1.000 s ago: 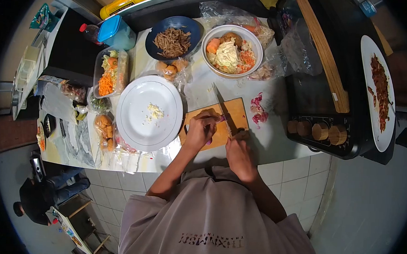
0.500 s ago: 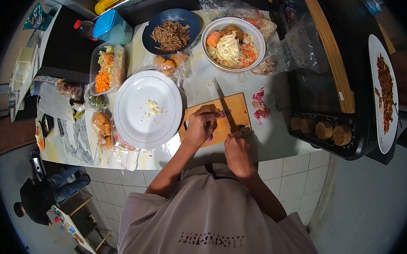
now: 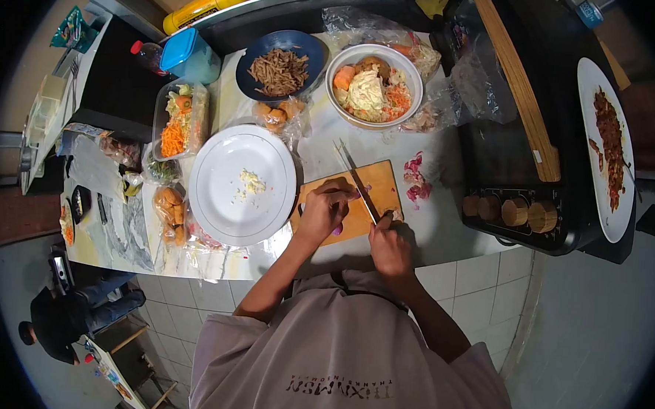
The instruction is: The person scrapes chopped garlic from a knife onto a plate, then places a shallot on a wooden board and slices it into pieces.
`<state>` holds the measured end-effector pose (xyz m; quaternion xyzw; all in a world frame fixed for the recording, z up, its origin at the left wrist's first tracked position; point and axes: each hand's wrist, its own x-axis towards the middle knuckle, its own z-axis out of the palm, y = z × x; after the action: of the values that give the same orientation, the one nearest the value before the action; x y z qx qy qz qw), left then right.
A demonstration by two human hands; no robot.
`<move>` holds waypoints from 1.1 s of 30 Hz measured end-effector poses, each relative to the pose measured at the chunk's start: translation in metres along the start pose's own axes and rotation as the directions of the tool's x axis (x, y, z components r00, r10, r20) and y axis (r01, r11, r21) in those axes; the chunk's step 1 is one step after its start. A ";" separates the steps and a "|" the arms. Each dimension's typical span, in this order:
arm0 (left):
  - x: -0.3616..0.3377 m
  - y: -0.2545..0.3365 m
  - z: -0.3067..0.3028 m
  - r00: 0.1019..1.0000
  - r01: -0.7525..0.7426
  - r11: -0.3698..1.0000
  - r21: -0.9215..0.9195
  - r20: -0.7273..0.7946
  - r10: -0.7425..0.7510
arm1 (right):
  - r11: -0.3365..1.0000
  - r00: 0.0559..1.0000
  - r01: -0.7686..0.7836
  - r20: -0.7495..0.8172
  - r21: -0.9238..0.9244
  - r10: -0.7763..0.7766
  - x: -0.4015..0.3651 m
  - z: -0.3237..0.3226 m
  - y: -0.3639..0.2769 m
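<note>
My right hand [image 3: 390,251] grips the handle of a kitchen knife [image 3: 361,185], whose blade points away from me across the right part of a wooden cutting board [image 3: 350,224]. On the left side of the board, my left hand [image 3: 322,213] has its fingers curled around a small purple shallot [image 3: 338,229], mostly hidden by them. Its fingertips are close to the blade. Purple bits lie beside the knife, and a small brownish piece [image 3: 393,215] sits near my right hand. Reddish-purple peelings [image 3: 417,181] are scattered right of the board.
Left of the board stands a white plate [image 3: 211,224] with chopped pale bits. Farther back are a dark blue bowl [image 3: 245,74] of brown strips and a white bowl [image 3: 332,108] of mixed food. A black stove [image 3: 453,204] stands right; another person [image 3: 59,316] is at far left.
The knife has turned slightly, its tip leaning farther left, and my right hand has shifted a little right. My left hand keeps its curled grip. The whole view has shifted slightly.
</note>
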<state>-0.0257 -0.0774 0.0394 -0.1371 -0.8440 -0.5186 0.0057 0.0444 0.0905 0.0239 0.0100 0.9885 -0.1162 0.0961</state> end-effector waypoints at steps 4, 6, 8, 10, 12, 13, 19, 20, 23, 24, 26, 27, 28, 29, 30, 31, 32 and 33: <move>0.001 0.002 -0.002 0.999 -0.014 0.998 0.053 0.031 0.013 | 0.997 0.990 -0.014 0.140 0.071 0.004 0.004 -0.022 0.003; 0.002 0.003 -0.003 0.999 -0.016 0.998 0.056 0.040 0.014 | 0.994 0.989 -0.007 0.147 0.109 -0.010 0.005 -0.031 0.005; 0.001 0.005 -0.004 0.999 -0.047 0.998 0.032 0.013 0.047 | 0.989 0.988 0.003 0.154 0.149 -0.026 0.005 -0.039 0.002; 0.000 0.006 -0.004 1.000 -0.010 1.000 0.015 0.018 0.010 | 0.976 0.991 0.088 0.081 0.200 -0.106 -0.001 -0.048 -0.003; -0.002 0.005 -0.001 0.999 0.029 1.000 -0.005 0.028 -0.029 | 0.971 0.992 0.052 0.103 0.232 -0.077 0.001 -0.059 -0.012; -0.002 0.003 0.000 1.000 0.012 0.999 0.041 -0.006 -0.012 | 0.964 0.991 0.015 0.126 0.265 -0.050 0.002 -0.062 -0.015; -0.001 0.004 0.000 0.997 -0.030 0.995 0.091 -0.062 0.036 | 0.965 0.990 -0.026 0.138 0.263 -0.011 0.003 -0.061 -0.020; -0.001 0.006 -0.002 0.999 -0.019 0.994 0.106 -0.045 0.024 | 0.965 0.990 -0.026 0.141 0.262 -0.011 0.003 -0.063 -0.020; -0.002 0.002 0.001 0.998 -0.020 0.995 0.100 -0.056 0.026 | 0.972 0.987 -0.028 0.163 0.234 -0.011 0.004 -0.064 -0.022; -0.003 0.000 0.003 0.998 -0.018 0.995 0.098 -0.053 0.023 | 0.977 0.990 0.004 0.137 0.213 -0.034 0.003 -0.063 -0.021; -0.003 -0.002 0.004 0.999 -0.006 0.998 0.069 -0.047 0.009 | 0.981 0.992 0.031 0.113 0.191 -0.053 0.003 -0.060 -0.022; -0.003 -0.003 0.005 0.999 -0.005 0.998 0.066 -0.045 0.008 | 0.979 0.992 0.030 0.118 0.203 -0.055 0.004 -0.060 -0.022; -0.003 -0.005 0.006 0.999 -0.013 0.997 0.070 -0.045 0.016 | 0.976 0.991 0.031 0.123 0.215 -0.059 0.004 -0.060 -0.023; -0.004 -0.006 0.006 0.999 -0.021 0.997 0.076 -0.046 0.024 | 0.976 0.990 0.032 0.125 0.215 -0.060 0.004 -0.061 -0.024; -0.004 -0.006 0.006 0.999 -0.019 0.997 0.076 -0.045 0.022 | 0.972 0.988 0.044 0.136 0.229 -0.076 0.003 -0.065 -0.026; -0.005 -0.006 0.006 0.998 -0.022 0.997 0.073 -0.049 0.026 | 0.969 0.985 0.055 0.146 0.242 -0.093 0.003 -0.068 -0.027; -0.004 -0.006 0.007 0.998 -0.028 0.997 0.071 -0.053 0.032 | 0.969 0.985 0.055 0.145 0.241 -0.092 0.002 -0.068 -0.028; -0.003 -0.006 0.007 0.998 -0.029 0.997 0.069 -0.052 0.033 | 0.973 0.987 0.059 0.135 0.225 -0.091 0.002 -0.069 -0.030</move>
<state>-0.0230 -0.0744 0.0303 -0.1360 -0.8586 -0.4926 0.0411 0.0287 0.0772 0.0960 -0.0251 0.9597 -0.2290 0.1610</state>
